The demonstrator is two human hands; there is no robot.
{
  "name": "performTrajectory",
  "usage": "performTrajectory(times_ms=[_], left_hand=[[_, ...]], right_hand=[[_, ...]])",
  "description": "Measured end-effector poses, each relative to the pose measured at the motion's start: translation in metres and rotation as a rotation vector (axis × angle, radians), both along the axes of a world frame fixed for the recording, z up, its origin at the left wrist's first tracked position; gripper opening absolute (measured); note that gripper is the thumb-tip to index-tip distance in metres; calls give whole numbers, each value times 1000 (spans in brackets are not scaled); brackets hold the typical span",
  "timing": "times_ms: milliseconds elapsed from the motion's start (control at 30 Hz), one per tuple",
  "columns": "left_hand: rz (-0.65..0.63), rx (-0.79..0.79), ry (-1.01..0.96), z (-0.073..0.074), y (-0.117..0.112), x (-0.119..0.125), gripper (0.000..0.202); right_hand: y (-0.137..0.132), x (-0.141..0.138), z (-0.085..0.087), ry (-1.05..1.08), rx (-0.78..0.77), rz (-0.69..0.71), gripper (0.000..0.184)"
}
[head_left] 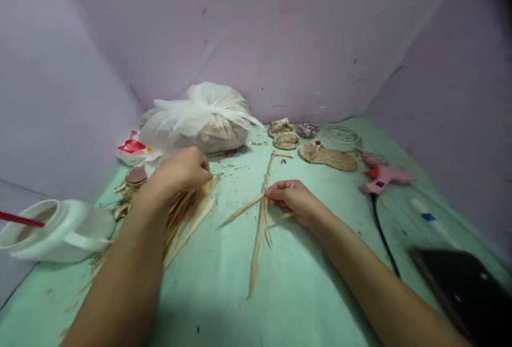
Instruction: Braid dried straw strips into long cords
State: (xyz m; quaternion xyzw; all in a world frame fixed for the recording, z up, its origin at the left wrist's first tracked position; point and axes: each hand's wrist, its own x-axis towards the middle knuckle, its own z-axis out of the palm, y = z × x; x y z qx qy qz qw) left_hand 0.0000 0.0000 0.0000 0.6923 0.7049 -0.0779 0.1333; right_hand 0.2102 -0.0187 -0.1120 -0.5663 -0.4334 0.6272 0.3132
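A thin braid (269,172) of pale dried plant strips lies on the green tabletop, its loose ends fanned toward me. My right hand (291,200) pinches it where the plaited part meets the loose strips. Left of it is a bundle of dried plant strips (188,219), partly covered by my left forearm. My left hand (186,168) is closed at the bundle's far end, seemingly pinching strips there; its fingertips are mostly hidden. One loose strand (242,211) sticks out leftward from the braid.
A white jug (68,230) lies at left with a red stick at its mouth. Behind stands a white plastic bag (208,118). Woven coils (286,140), a woven sole-shaped piece (330,158), beads (308,130), a pink glue gun (386,176) and a dark phone (460,288) lie rightward.
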Motion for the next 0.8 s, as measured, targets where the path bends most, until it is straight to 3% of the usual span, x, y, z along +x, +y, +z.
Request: performTrajectory(times_ms=[133,200,267,333,433,667,800], left_hand=[[-35,43,-53,-17,2,9,15],[-73,73,-280,-31,1,24,19],[-43,-77,-502,-45,-1,42,24],[-27,-218,-573,-57,-4,56,27],[6,-185,-560,-69,-7,64,25],[5,-135,-608,-77,-4,63,22],[-4,-8,-411,-70,-14,73,18]], right_hand=[[0,-2,5,32,-6,6,9],[-1,-3,7,67,-8,12,9],[-1,-3,7,94,0,19,8],[-1,-3,7,103,8,19,8],[0,-3,6,95,9,9,6],[-2,-7,7,77,20,-25,4],[-4,-9,11,80,25,-63,5]])
